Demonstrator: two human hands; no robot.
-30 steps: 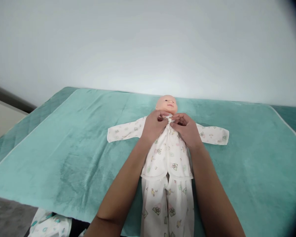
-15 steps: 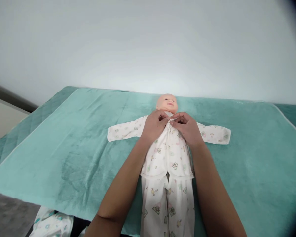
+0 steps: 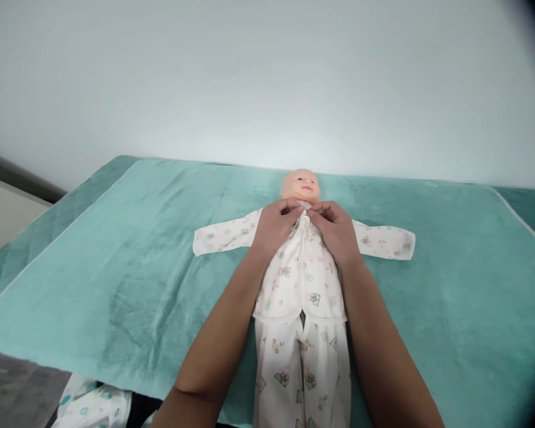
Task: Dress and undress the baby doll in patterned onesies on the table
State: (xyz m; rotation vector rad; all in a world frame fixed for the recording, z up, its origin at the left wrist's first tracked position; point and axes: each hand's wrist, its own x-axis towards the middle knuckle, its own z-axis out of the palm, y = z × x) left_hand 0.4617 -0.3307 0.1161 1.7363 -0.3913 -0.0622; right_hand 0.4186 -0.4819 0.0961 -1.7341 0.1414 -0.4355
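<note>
Hands: left (image 3: 274, 227) and right (image 3: 337, 229) both pinch at the throat of a printed jacket (image 3: 282, 291), thumbs and forefingers gripping the upper front edges, fingertips close together; what exactly lies between them is too small to tell.
Patterned cloth: white with teal marks (image 3: 96, 407), below the near edge at lower left, beside something black; a patch of grey floor (image 3: 18, 386) shows next to it.
Printed trousers: (image 3: 280, 380) matching the jacket, laid straight toward the wearer of the camera, seemingly on and in place; the ends run out of the picture.
Jacket front: edges meet down the middle and part only at the hem, which overlaps the trousers; whether any fastening is done up cannot be told.
Sleeves: (image 3: 225, 238) spread out to both sides, no doll hands showing at the cuffs.
Neck closure: judging by the busy fingers, the unfinished part; the rest looks dressed.
Baby doll: (image 3: 301, 183) on its back between the forearms, bald head farthest away.
Teal blanket: (image 3: 463, 309) plush, pale-edged, rumpled at left, over a darker quilted layer (image 3: 42, 232).
Room: off-white panel (image 3: 9, 214) at far left, plain pale wall (image 3: 267, 77) behind.
</note>
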